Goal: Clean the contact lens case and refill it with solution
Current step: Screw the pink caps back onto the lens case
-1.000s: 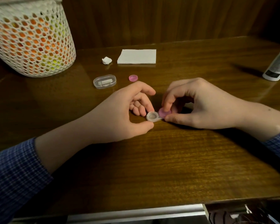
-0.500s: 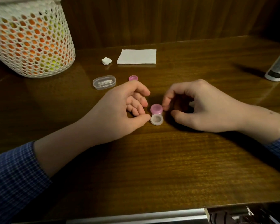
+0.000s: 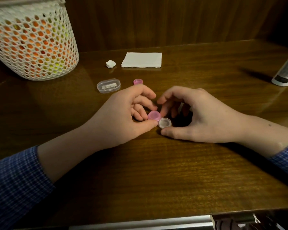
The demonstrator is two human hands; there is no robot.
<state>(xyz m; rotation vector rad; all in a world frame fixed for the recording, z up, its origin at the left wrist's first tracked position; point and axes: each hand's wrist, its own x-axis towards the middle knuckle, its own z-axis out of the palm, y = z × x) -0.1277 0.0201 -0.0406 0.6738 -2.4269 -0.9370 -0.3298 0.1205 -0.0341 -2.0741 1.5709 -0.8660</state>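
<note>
- Two wells on the contact lens case (image 3: 160,119), sitting at frame center on the wooden table (image 3: 156,171): one was capped with a pink cap (image 3: 154,115), the other was an open well (image 3: 164,122) with no lid.
- Left hand (image 3: 123,117) had thumb and fingers curled in around the capped side, pinching it; thumb tip touched the case's near edge.
- Right hand (image 3: 198,113) arched over the open side, thumb tip lying just beside the open well, fingers curled above it. Couldn't tell whether it was actually gripping the case or only touching it.
- A second pink cap (image 3: 138,81) lay loose, above the hands in frame, apart from the case.
- Solution bottle (image 3: 286,70) stood at the right edge of frame, well apart from both hands, partly cut off.
- Folded white tissue (image 3: 142,60) and a small crumpled wad (image 3: 110,64) sat in the upper middle; a clear oval plastic box (image 3: 108,85) was just left of the loose cap; a white mesh basket (image 3: 30,39) with orange and yellow contents filled the upper left.
- Judged step: handling the caps, either unscrewing the remaining one or partway through closing up. Liquid level in the open well wasn't readable.
- Next move, my guess: if cleaning, steady the case with one hand and twist the pink cap off, then reach for tissue or bottle. If the wells were already filled, fetch the loose cap and seat it squarely without tipping the case.
</note>
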